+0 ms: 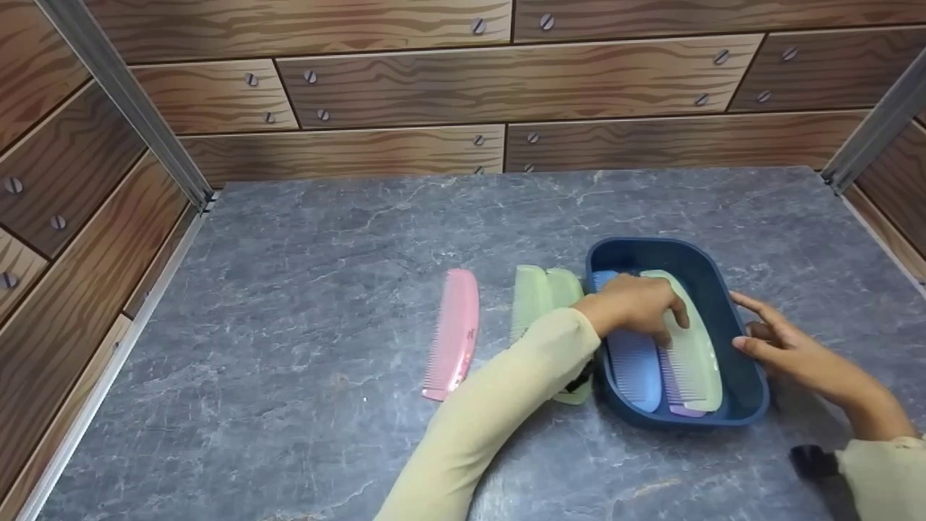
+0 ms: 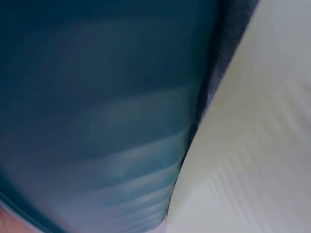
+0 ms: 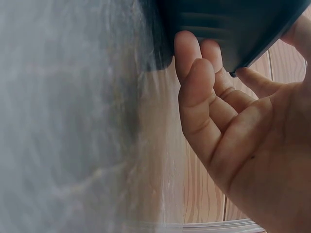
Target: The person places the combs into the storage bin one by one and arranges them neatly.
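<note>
My left hand (image 1: 640, 307) reaches into a dark blue plastic container (image 1: 723, 304), its fingers bent down at a light green comb (image 1: 698, 362). That comb lies partly over a purple comb (image 1: 676, 383), next to a blue comb (image 1: 636, 369). The container's wall (image 2: 97, 121) fills much of the left wrist view. On the container's right side, my right hand (image 1: 788, 347) rests its fingertips and thumb against the outside; loosely bent fingers (image 3: 197, 92) show by the wall in the right wrist view.
Left of the container, light green combs (image 1: 535, 293) lie side by side, partly hidden by my left sleeve (image 1: 499, 405). Farther left a pink comb (image 1: 456, 333) lies on the grey marbled table (image 1: 289, 325). Wood-patterned panels (image 1: 405, 87) stand around the table.
</note>
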Available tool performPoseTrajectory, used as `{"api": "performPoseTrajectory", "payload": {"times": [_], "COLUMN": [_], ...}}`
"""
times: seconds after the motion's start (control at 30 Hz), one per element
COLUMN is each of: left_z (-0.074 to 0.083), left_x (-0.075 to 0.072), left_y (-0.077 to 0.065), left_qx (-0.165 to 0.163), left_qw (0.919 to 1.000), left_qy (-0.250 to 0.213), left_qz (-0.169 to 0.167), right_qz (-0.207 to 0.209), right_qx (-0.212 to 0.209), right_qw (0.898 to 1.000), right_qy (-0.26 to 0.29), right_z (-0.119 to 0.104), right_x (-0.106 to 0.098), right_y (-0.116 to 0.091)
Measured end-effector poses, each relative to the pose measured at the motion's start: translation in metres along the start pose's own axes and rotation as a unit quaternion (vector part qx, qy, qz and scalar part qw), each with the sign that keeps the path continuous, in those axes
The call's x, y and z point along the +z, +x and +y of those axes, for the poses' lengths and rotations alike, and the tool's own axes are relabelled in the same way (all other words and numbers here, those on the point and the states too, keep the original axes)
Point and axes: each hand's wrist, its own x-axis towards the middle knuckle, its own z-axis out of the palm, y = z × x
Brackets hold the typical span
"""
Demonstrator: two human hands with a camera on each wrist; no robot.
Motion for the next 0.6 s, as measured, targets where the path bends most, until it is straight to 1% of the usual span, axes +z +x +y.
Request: {"api": "performPoseTrajectory", "payload": {"times": [0.33,0.53,0.6], "left_z": [0.0036,0.0072,0.0077], "left_x": [0.0042,0.0058,0.0058], "left_y": [-0.0007,-0.0003,-0.0004], "left_qx": [-0.005,0.002,0.002], "left_qw": [0.9997,0.9980,0.9978], "left_qy": [0.022,0.059,0.063], "left_qz": [-0.013,-0.020,-0.019], "right_qz": [-0.002,-0.009,-0.009], "right_qx": [0.000,-0.009,-0.013], "right_qw": [1.000,1.000,0.999], "right_qy": [0.010,0.025,0.028], "right_z": [0.0016,0.0023,0.0023], "right_x": [0.0007,-0.0001,-0.0003], "right_y": [-0.0004,-0.0002,-0.0006]}}
